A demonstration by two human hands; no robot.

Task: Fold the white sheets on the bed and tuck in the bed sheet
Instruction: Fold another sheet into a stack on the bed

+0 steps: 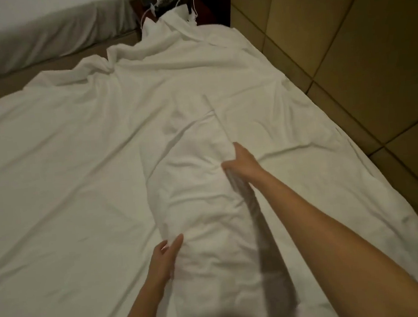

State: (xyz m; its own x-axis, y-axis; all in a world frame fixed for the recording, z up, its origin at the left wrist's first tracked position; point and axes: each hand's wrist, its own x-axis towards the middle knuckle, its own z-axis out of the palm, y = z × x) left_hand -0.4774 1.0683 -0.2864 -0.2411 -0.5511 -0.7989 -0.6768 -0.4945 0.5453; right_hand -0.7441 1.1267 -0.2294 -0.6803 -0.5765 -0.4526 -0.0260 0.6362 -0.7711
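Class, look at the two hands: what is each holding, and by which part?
The right hand grips the raised folded edge of the white fabric sheet. The left hand rests open against its left side, gripping nothing.

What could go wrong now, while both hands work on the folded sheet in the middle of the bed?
1. The right hand pinches only one edge of the folded sheet; the layers may slide apart.
2. The left hand only rests flat on it, so wrinkles may get pressed in.
3. The bed sheet underneath is loose and creased; pulling could drag it further.
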